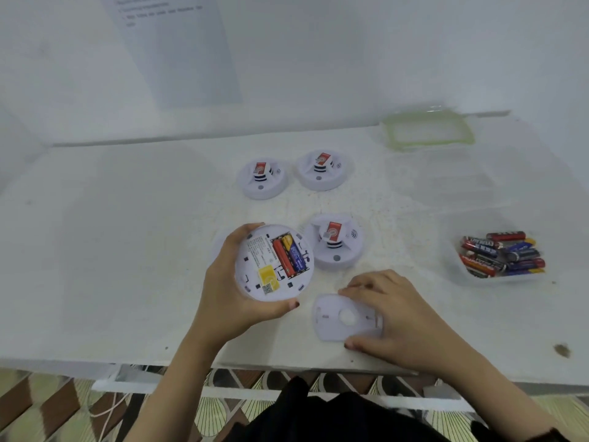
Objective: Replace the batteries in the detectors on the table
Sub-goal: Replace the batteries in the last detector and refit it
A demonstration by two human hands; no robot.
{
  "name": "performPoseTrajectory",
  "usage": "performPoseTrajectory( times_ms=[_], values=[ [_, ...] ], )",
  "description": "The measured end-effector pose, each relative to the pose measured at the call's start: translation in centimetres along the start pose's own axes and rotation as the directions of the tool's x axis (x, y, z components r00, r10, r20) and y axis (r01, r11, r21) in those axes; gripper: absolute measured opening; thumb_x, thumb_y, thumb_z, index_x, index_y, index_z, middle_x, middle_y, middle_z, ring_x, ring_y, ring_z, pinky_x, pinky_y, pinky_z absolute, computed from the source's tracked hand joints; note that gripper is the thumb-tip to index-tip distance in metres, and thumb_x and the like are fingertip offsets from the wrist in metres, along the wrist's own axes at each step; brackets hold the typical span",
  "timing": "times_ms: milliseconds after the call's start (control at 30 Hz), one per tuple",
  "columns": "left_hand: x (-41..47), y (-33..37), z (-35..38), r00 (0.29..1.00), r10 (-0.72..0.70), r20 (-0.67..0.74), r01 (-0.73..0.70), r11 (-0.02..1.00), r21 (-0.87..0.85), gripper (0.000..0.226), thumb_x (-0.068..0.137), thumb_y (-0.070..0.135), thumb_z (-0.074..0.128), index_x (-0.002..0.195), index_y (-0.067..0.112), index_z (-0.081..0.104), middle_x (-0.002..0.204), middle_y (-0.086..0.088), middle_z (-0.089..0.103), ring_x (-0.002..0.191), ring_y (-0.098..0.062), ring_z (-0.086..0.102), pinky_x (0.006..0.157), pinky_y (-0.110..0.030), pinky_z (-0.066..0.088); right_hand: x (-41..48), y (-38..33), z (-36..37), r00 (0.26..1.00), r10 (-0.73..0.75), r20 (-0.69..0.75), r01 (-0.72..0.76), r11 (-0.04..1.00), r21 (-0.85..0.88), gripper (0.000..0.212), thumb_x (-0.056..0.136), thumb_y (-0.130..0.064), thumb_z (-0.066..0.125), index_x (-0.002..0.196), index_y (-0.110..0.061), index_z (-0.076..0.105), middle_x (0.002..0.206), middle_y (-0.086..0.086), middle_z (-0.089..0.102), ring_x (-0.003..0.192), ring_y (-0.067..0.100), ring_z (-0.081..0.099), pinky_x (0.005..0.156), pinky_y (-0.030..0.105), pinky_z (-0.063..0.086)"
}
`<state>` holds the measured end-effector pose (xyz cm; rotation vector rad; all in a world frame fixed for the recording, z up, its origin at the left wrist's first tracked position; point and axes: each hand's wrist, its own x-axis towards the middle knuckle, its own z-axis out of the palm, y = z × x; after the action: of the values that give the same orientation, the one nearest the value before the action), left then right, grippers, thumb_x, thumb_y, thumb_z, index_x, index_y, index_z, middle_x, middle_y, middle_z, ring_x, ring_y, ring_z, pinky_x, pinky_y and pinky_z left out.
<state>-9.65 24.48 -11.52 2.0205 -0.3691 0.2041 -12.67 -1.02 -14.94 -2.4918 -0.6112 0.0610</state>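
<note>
1. Open detector (255,266) is in the left hand (229,288), lifted over the table (127,250) near its front edge, back side up. Fingers and thumb wrap its rim.
2. Battery bay is exposed, with two cells (290,255) seated side by side, one orange and one blue/yellow.
3. Right hand (392,314) grips the back plate (338,320), which lies flat on the table just right of the detector. Fingertips are on its far edge, thumb on its near edge.
4. Third detector (334,242) sits just beside the held one, face up.
5. Two more detectors (263,180) (323,170) sit further back, side by side.
6. Loose batteries (502,255) are piled in a clear tray (459,272) at far right.
7. Green-rimmed lid (428,129) lies at the back right.
</note>
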Motion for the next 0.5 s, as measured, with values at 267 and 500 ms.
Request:
performPoseTrajectory(
  times_ms=[267,500],
  values=[
    [-1.1,-2.9,-1.6,0.994,0.004,0.113,-0.002,1.0,-0.02,0.1,0.047,0.042,0.088,0.134,0.018,0.044,0.132,0.012,0.053,0.121,-0.014,0.054,0.093,-0.032,0.052,0.1,-2.0,0.5,0.954,0.053,-0.294,-0.003,0.986,0.168,0.051,0.07,-0.05,0.065,0.115,-0.026,0.058,0.114,-0.015,0.053,0.108,0.001,0.049,0.09,0.011,0.037],
    [-0.6,-3.3,-1.8,0.984,0.105,0.146,-0.122,0.986,0.11,0.101,0.045,0.054,0.083,0.133,0.02,0.046,0.13,0.0,0.047,0.124,-0.018,0.045,0.105,-0.023,0.037,2.2,-5.0,0.8,0.936,-0.022,-0.35,0.088,0.98,0.176,0.06,0.074,-0.045,0.068,0.125,-0.017,0.059,0.116,-0.006,0.053,0.113,0.008,0.048,0.094,0.018,0.038]
  ],
)
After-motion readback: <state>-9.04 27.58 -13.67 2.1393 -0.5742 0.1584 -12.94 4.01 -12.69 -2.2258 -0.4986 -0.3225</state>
